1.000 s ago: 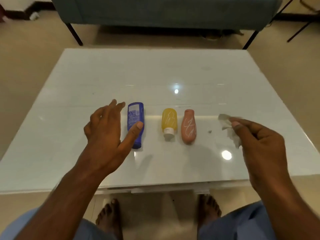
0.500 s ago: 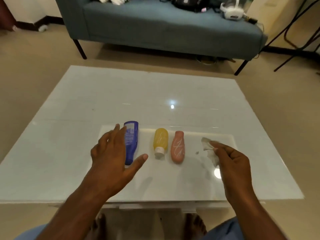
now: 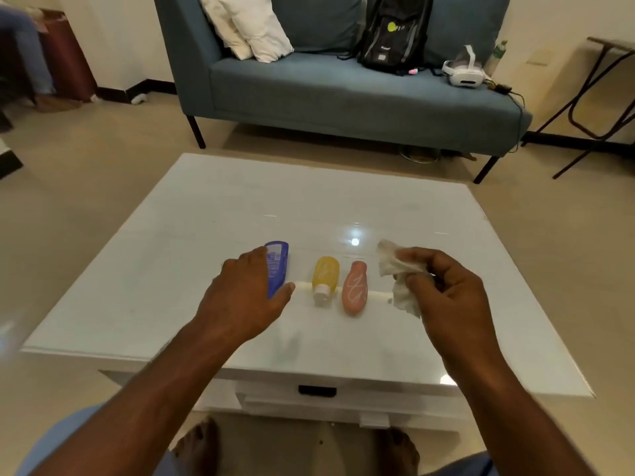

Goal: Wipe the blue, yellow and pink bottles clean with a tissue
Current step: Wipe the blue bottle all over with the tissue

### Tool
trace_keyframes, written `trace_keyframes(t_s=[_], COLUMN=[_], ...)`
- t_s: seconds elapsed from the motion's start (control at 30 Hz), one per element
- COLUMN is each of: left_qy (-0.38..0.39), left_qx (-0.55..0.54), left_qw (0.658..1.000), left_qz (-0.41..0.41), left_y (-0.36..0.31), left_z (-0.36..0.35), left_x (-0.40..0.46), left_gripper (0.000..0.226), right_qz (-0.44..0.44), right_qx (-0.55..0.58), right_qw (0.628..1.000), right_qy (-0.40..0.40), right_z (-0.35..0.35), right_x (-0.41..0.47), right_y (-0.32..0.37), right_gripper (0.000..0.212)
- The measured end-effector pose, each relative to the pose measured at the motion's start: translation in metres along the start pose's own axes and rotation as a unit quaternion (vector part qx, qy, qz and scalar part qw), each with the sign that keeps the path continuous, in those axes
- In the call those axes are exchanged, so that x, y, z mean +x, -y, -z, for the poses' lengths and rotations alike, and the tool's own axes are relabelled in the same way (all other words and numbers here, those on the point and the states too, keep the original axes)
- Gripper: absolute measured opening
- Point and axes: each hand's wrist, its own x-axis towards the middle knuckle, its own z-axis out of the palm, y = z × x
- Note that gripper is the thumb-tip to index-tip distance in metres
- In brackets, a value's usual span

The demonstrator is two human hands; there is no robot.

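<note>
Left hand (image 3: 242, 297) spread over blue bottle (image 3: 277, 267), frame centre; contact unclear. Right hand (image 3: 446, 290) pinches crumpled tissue (image 3: 395, 273), right of pink bottle (image 3: 355, 286).

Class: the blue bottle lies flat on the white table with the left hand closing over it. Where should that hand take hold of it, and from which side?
Probably across the middle of the blue bottle, coming down from above with the left hand. It lies on its side, long axis pointing away, so fingers on its left edge and thumb on its right span the narrow width. The yellow bottle lies apart, leaving thumb room.
</note>
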Motion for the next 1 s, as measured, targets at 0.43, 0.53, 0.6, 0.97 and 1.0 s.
trace_keyframes(t_s=[0.43, 0.53, 0.6, 0.97, 1.0], left_qy=[0.046, 0.071, 0.084, 0.172, 0.192], left_qx=[0.075, 0.053, 0.010, -0.573, -0.627], left_qw=[0.992, 0.991, 0.990, 0.793, 0.743], left_qz=[0.096, 0.103, 0.112, 0.119, 0.134], left_y=[0.023, 0.029, 0.029, -0.015, -0.019], left_z=[-0.050, -0.054, -0.052, -0.012, -0.012], left_x=[0.049, 0.055, 0.056, 0.002, 0.001], left_gripper=[0.072, 0.070, 0.068, 0.044, 0.041], right_qz=[0.064, 0.048, 0.035, -0.009, 0.003], right_qx=[-0.122, -0.092, -0.073, 0.026, 0.025], right_qw=[0.990, 0.994, 0.996, 0.999, 1.000], right_qy=[0.017, 0.019, 0.024, 0.017, 0.011], right_z=[-0.029, -0.035, -0.042, -0.065, -0.065], right_x=[0.044, 0.047, 0.049, 0.045, 0.043], right_y=[-0.049, -0.053, -0.050, -0.036, -0.035], right_gripper=[0.042, 0.040, 0.035, 0.018, 0.016])
